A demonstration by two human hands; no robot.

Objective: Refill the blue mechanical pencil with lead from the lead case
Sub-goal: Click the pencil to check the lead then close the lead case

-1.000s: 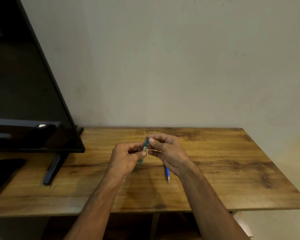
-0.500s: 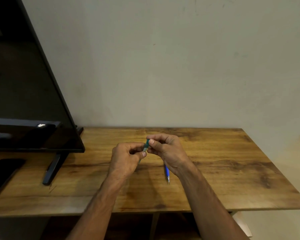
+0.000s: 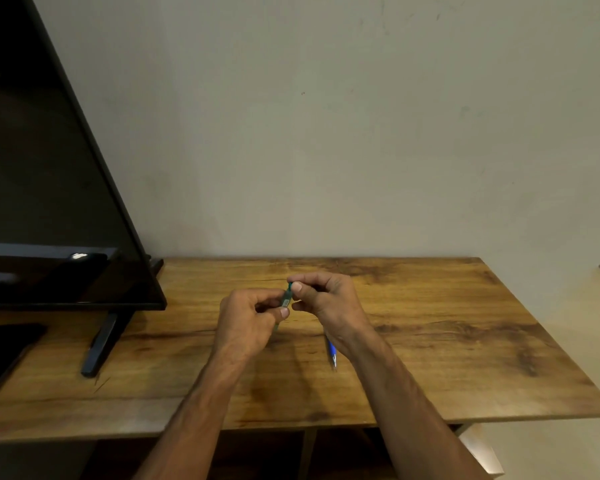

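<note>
The case (image 3: 286,300) held above the desk (image 3: 465,341) — left hand (image 3: 246,322) grips its body, right hand (image 3: 326,303) pinches its teal top. The pencil (image 3: 330,351) shows right of the case, under the right wrist.

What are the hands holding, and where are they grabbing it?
The lead case. The left hand grips its lower part; the right hand pinches its top end. The blue pencil lies unheld.

One lead case (image 3: 286,299), hovering above the middle of the table (image 3: 465,341): left hand (image 3: 243,323) gripping its lower body, right hand (image 3: 329,303) pinching its green top with its fingers (image 3: 297,287). One blue mechanical pencil (image 3: 331,351), poking out beneath the right wrist. Monitor (image 3: 49,202) and dark phone (image 3: 4,344) sitting at the table's left end.
</note>
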